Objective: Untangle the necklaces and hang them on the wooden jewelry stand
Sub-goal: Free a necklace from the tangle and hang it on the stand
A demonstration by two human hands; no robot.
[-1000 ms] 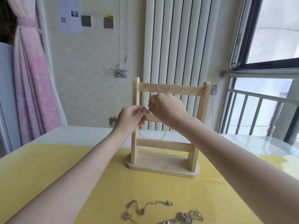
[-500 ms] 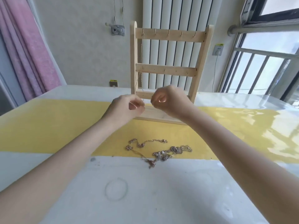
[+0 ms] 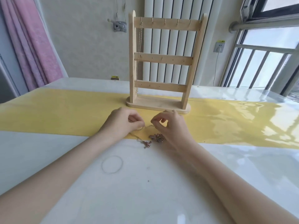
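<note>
A wooden jewelry stand [image 3: 163,59] with three hook rails stands on the yellow runner at the table's far side. One thin chain necklace [image 3: 140,46] hangs from its top-left hook, down past the lower rails. In front of the stand, a tangle of necklaces [image 3: 156,137] lies at the runner's near edge. My left hand [image 3: 123,123] and my right hand [image 3: 169,126] are low over the tangle. Each pinches a thin chain strand [image 3: 146,127] that runs between them; the right hand partly hides the tangle.
The white glossy table [image 3: 145,183] carries a yellow runner [image 3: 56,113] across its middle. A faint ring mark [image 3: 112,164] shows on the near surface. A radiator [image 3: 178,7] and wall are behind the stand, a pink curtain [image 3: 32,42] at left, a window railing [image 3: 258,65] at right.
Both hands came down from the stand's rails to the tangle on the table and now pinch a strand. One necklace stays hanging on the top-left hook. My view tilted downward.
</note>
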